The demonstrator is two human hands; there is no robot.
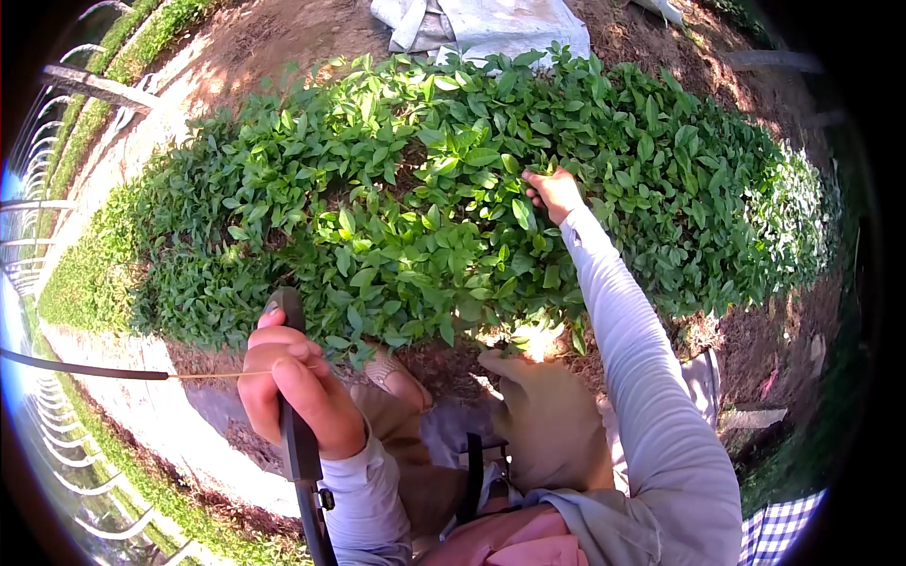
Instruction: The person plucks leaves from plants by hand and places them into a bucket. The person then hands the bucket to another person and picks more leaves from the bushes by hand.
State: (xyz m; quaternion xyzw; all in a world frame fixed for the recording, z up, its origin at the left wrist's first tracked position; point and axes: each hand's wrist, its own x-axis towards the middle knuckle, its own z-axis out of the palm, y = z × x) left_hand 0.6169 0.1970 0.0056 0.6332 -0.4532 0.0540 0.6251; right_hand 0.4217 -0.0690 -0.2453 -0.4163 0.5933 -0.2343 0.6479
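Near the lower left, my left hand [300, 382] is wrapped round a dark curved handle [300, 443], with its thumb on the upper end. A thin tan line runs left from this hand to a black rod [85, 366]. My right hand [552, 191] reaches out over the bed of leafy green plants [425, 245], with fingers curled and pressed together beside some bright leaves. Whatever those fingers pinch, if anything, is too small to make out. Both arms wear light long sleeves.
A whitish sheet [510, 28] lies on the soil beyond the plants. Curved hoops [66, 453] line the far left. My bent knees and a bare foot [396, 377] are at the bed's near edge. Checked cloth [781, 528] shows at lower right.
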